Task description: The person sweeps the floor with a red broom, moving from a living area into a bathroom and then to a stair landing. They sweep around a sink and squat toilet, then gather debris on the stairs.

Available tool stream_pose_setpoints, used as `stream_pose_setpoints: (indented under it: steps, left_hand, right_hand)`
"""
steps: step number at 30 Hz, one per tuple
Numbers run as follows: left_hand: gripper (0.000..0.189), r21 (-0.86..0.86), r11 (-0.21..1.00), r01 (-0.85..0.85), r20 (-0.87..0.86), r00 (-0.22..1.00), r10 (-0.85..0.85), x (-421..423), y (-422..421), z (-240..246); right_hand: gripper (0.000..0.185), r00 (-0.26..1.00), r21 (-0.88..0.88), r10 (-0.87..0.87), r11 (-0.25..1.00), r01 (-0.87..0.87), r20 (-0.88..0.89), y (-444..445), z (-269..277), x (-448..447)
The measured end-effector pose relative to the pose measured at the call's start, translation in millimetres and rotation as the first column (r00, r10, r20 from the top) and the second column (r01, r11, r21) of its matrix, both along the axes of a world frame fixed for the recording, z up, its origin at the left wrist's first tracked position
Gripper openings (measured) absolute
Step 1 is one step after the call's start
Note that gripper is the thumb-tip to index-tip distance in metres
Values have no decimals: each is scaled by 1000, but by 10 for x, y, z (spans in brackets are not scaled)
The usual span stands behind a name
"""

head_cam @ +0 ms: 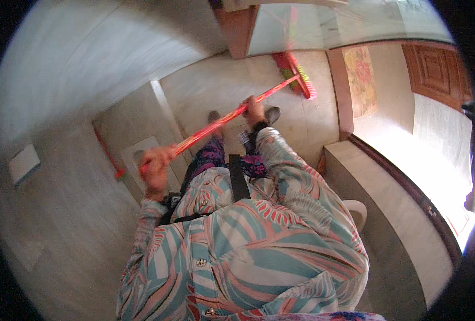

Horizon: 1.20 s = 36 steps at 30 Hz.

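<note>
A push broom with a long red handle [209, 129] runs slantwise across the view, from lower left to upper right. My left hand [157, 166] is shut around the handle near its end and looks blurred. Farther along, my right hand [254, 111] grips the same handle. The red broom head [299, 76], with pink and yellow-green bristles, rests on the tiled floor [317, 120] at the foot of a glass-fronted wooden unit. A dark reddish patch, its nature unclear, lies behind the bristles.
My shod feet stand on the floor below the handle. To the left, a thin red stick [108, 154] is near the wall. A raised ledge [382, 180] and a bright opening are at right. The wooden unit with glass [293, 32] stands ahead, and a floral panel [360, 80] beyond it.
</note>
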<state>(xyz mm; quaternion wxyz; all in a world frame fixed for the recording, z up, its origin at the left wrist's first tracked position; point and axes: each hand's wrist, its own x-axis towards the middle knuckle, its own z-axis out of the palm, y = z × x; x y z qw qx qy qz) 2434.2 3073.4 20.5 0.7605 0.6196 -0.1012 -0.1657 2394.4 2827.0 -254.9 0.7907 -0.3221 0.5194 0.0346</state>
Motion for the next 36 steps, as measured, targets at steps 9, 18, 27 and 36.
stream_pose_setpoints:
  steps: [9, 18, 27, 36]
  left_hand:
    - [8, 9, 997, 81, 162, 983, -82, 559, -352, 454]
    - [10, -19, 993, 115, 113, 987, -112, 630, -561, 919]
    - [8, -71, 934, 350, -37, 935, -353, 30, -2838, -331]
    - [10, 8, 929, 369, 262, 896, -358, 322, -2924, 976]
  right_hand:
    - [34, 963, -65, -176, 979, 193, 205, 5, 219, 205]
    - [20, 987, 383, -119, 911, 152, -107, -22, 674, 308]
    - [24, 896, -63, -441, 897, 437, -53, -2949, -62, -383]
    - [26, 884, 151, -459, 883, 444, 90, -2276, 892, -109]
